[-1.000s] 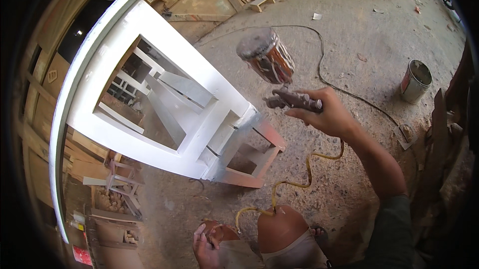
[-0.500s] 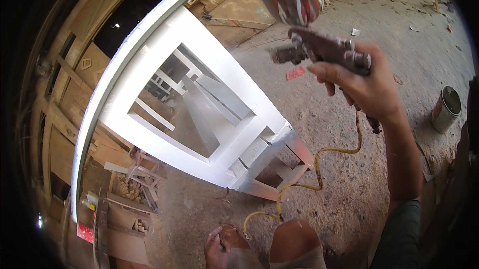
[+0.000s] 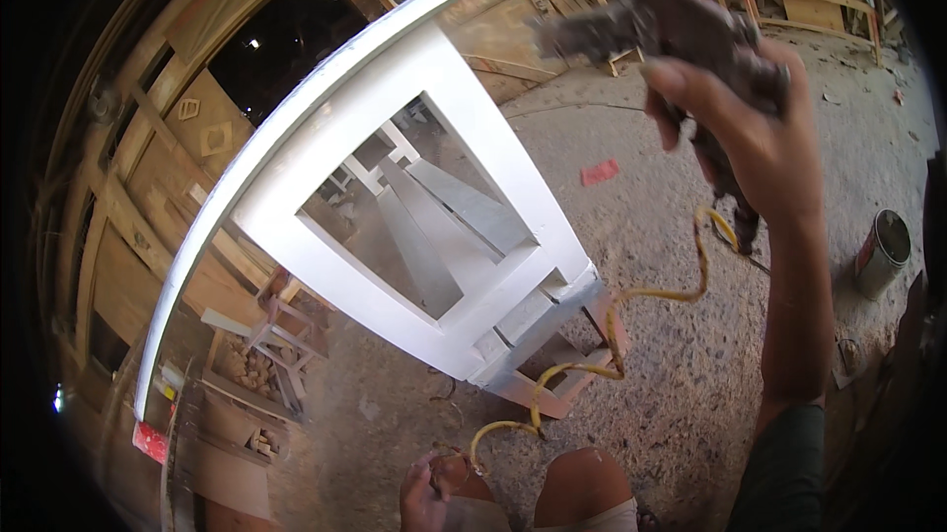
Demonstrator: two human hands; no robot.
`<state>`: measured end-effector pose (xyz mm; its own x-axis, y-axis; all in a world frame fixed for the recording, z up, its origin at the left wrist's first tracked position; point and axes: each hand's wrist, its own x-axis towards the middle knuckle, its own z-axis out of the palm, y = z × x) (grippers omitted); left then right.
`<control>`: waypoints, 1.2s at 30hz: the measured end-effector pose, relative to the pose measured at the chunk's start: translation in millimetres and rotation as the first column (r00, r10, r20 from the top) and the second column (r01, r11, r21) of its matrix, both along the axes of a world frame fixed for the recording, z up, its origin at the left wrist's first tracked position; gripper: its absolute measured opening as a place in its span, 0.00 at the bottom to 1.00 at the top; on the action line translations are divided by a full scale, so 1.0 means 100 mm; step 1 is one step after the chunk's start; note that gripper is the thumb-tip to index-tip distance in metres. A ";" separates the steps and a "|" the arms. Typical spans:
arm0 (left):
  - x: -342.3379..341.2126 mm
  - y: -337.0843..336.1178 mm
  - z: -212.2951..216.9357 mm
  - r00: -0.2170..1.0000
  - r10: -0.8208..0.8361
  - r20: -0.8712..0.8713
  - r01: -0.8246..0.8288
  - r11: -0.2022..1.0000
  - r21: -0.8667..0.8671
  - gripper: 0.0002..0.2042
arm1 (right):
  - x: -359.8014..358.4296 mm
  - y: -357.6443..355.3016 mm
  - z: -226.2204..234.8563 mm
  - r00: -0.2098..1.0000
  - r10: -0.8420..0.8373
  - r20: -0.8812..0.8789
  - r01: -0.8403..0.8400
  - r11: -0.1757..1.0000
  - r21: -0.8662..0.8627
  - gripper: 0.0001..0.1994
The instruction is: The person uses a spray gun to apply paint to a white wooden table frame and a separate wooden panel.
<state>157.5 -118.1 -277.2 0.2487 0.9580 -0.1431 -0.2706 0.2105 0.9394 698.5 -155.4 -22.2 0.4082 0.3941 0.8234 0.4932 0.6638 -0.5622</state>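
1. Spray gun [image 3: 681, 29]: held high near the top of the view, in the right hand [image 3: 755, 138]. Fingers [image 3: 671, 98] are clamped around its grip; the thumb side is hidden.
2. Position: gun body sits directly above and against the fingers, its long axis running roughly level, nozzle end pointing left toward the white frame [image 3: 395, 207]. Right hand is the nearer one by far.
3. Appearance: dark, grimy metal, blurred; cup not clearly seen.
4. Yellow hose [image 3: 631, 295]: coiled, trailing from below the grip down across the floor [image 3: 671, 404] toward the knee.
5. Left hand [image 3: 434, 493]: low at the bottom edge, fingers curled; whether they grip anything I cannot tell.
6. Paint can [image 3: 881, 252]: on the floor, well to the right.
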 end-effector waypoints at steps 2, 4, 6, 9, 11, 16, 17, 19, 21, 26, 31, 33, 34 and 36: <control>0.12 0.00 0.10 1.000 0.024 0.012 -0.023 1.000 -0.016 0.13 | -0.12 -0.16 -0.17 0.997 0.038 -0.071 -0.045 0.995 -0.092 0.11; 0.09 -0.07 0.17 0.993 0.115 0.040 -0.113 0.993 -0.043 0.13 | -0.28 -0.27 -0.55 0.984 0.097 -0.150 -0.128 0.969 -0.211 0.13; 0.05 -0.07 0.12 0.973 0.205 0.107 -0.195 0.976 -0.092 0.14 | -0.45 -0.47 -0.89 0.982 0.107 -0.154 -0.162 0.897 -0.410 0.21; -0.07 0.11 0.06 0.999 0.018 -0.042 -0.015 0.998 0.065 0.15 | -0.84 -0.88 -1.28 0.997 -0.005 0.076 0.048 0.812 -0.581 0.27; -0.07 0.27 0.12 0.984 -0.015 -0.175 0.022 0.999 0.037 0.20 | -1.13 -0.98 -1.68 0.979 -0.093 -0.183 -0.045 0.773 -0.633 0.17; -0.40 0.90 0.02 0.931 -0.201 -0.306 0.244 0.963 0.110 0.21 | -1.84 -1.01 -1.84 0.863 -0.074 -0.499 -0.316 0.693 -0.648 0.14; -0.46 1.05 0.03 0.909 -0.226 -0.349 0.283 0.952 0.121 0.21 | -1.95 -1.00 -1.88 0.859 -0.058 -0.508 -0.338 0.682 -0.649 0.14; -0.45 1.36 0.07 0.855 -0.285 -0.434 0.379 0.914 0.146 0.21 | -2.09 -0.96 -1.95 0.871 -0.028 -0.490 -0.331 0.705 -0.628 0.14; -0.49 1.51 0.11 0.829 -0.346 -0.439 0.435 0.892 0.119 0.23 | -2.23 -0.87 -2.02 0.896 0.035 -0.443 -0.314 0.754 -0.577 0.14; -0.52 2.03 -0.14 0.756 -0.501 -0.422 0.588 0.803 0.099 0.24 | -2.60 -0.61 -1.51 0.935 -0.118 -0.334 -0.170 0.677 -0.717 0.15; -0.35 2.50 -0.19 0.720 -0.559 -0.411 0.651 0.749 0.122 0.23 | -2.66 -0.51 -0.90 0.956 -0.106 -0.273 -0.124 0.696 -0.707 0.18; -0.34 2.40 -0.05 0.763 -0.491 -0.420 0.592 0.792 0.149 0.21 | -2.75 -0.53 -0.60 0.946 -0.091 -0.310 -0.154 0.716 -0.680 0.19; -0.31 2.31 0.07 0.784 -0.446 -0.431 0.547 0.825 0.141 0.20 | -2.87 -0.55 -0.43 0.921 -0.137 -0.365 -0.139 0.758 -0.637 0.19; -0.35 2.11 0.08 0.851 -0.359 -0.383 0.429 0.896 0.114 0.17 | -2.85 -0.88 -0.45 0.936 -0.205 -0.286 -0.115 0.591 -0.798 0.21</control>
<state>122.0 93.0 -269.0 0.5795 0.8065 -0.1171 0.1437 0.0403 0.9888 414.0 -243.5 -67.7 0.6106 0.7919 0.0045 0.1982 -0.1474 -0.9690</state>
